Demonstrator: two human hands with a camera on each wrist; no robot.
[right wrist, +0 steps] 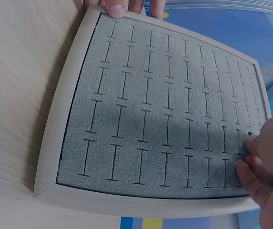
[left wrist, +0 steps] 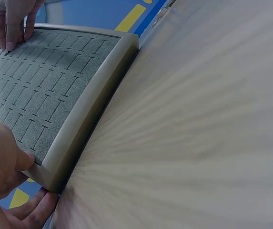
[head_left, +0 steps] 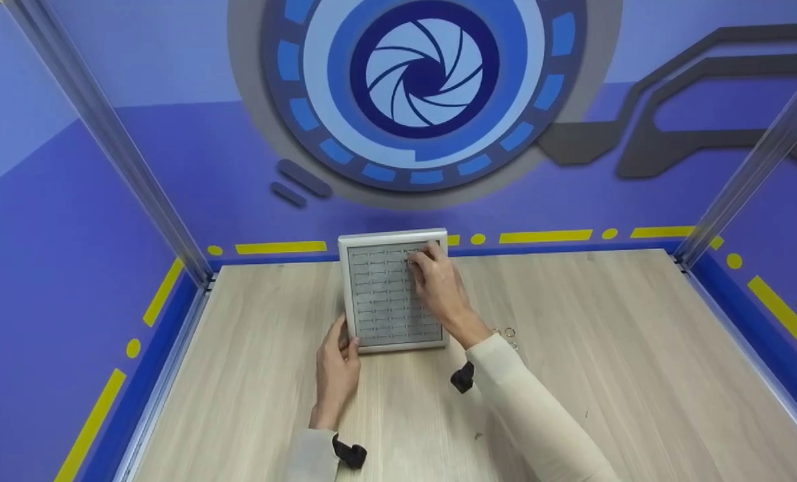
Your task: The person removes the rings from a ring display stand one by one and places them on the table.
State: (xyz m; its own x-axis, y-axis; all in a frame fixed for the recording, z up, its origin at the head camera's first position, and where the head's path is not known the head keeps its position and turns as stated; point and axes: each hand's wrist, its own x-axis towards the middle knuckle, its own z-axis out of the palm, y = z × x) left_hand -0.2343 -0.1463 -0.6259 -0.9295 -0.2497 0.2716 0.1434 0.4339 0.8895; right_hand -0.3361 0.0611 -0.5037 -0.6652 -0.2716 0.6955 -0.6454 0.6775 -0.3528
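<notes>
A ring display tray (head_left: 388, 294) with a pale frame and a grey padded face, cut by rows of I-shaped slots, is tilted up near the back wall. My left hand (head_left: 338, 368) grips its lower left corner, thumb on the front and fingers behind, as the left wrist view also shows. Over the upper right of the pad, my right hand (head_left: 441, 281) pinches at one slot with thumb and fingertips. Something small and dark shows there, mostly covered by the fingers; its kind cannot be made out. No ring shows in the slots (right wrist: 146, 90) in view.
Several small rings (head_left: 510, 332) lie on the wooden table (head_left: 605, 348) to the right of the tray, partly behind my right forearm. A blue patterned wall (head_left: 191, 174) stands behind, with metal posts (head_left: 137, 171) at both sides. A tiny dark speck (head_left: 478, 436) lies near the front.
</notes>
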